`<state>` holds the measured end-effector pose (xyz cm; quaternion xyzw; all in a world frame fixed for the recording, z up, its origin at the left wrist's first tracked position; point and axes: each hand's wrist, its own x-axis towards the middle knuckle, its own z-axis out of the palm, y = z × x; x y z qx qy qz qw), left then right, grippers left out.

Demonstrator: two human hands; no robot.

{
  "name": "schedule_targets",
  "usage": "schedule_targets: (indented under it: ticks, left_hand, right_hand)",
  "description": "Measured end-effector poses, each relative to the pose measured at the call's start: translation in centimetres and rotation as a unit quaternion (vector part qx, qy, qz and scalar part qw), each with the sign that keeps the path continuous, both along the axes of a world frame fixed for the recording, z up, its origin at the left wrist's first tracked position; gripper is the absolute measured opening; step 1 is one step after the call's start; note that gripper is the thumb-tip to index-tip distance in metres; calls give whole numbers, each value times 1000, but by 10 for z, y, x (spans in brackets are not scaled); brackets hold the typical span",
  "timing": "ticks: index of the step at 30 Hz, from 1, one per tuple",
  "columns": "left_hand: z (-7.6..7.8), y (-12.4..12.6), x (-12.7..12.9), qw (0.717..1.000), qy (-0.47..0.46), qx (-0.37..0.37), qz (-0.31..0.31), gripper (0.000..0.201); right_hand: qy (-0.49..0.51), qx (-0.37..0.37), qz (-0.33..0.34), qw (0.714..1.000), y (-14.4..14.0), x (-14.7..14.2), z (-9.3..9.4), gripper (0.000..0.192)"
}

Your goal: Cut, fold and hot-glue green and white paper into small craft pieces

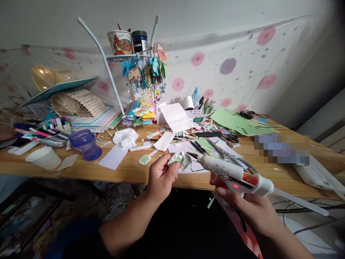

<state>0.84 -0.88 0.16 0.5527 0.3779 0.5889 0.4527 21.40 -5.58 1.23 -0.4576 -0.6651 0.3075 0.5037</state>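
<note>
- The wooden desk [134, 172] runs across the view, just beyond both hands, and it carries paper scraps, pens and craft pieces.
- A sheet of green paper [231, 120] lies far behind the right hand, near the flowered cloth on the wall.
- A rack with hanging paper ornaments [145, 77] stands well behind the left hand, with a printed cup and a dark jar on top of it.
- A folded fan [78, 102] lies far to the left of the left hand.
- The white glue gun [237, 176] is in the right hand [242, 207]; the grip is closed around its handle, and the nozzle points left to the other hand.
- A purple cup [84, 144] stands on the desk, to the left of the left hand.
- The left hand [160, 178] has its grip closed on a small pale green round piece [180, 160], thumb and fingers pinching its lower edge.
- This piece is in the air at the desk edge, with the glue gun nozzle just beside it.
</note>
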Motion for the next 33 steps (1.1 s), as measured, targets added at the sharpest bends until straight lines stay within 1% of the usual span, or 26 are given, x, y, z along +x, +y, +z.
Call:
schedule_targets:
  ticks: [4, 9, 15, 19, 22, 28, 30, 33]
  left_hand:
    - [0, -1, 1, 1000, 9, 2, -21, 27]
    - [-2, -1, 0, 998, 45, 22, -28, 28]
    - [-3, -3, -3, 988, 131, 80, 31, 22]
    - [1, -4, -4, 979, 155, 121, 63, 18]
    - [4, -6, -5, 973, 168, 140, 78, 16]
    - [8, -5, -6, 943, 220, 226, 102, 16]
    - [9, -5, -6, 939, 226, 238, 106, 16]
    - [9, -6, -5, 939, 229, 232, 109, 14]
  right_hand:
    - [-8, 16, -3, 1000, -2, 1, 1, 14]
    - [-16, 25, -1, 1000, -4, 6, -5, 14]
    - [-57, 48, -8, 997, -6, 8, -9, 23]
    - [-53, 32, -5, 998, -5, 7, -10, 18]
    - [-52, 26, -1, 998, -5, 6, -10, 18]
    - [-90, 32, -10, 995, -7, 0, -1, 18]
    - [-103, 42, -9, 994, -7, -1, 3, 18]
    - [-123, 67, -14, 990, -7, -2, 7, 21]
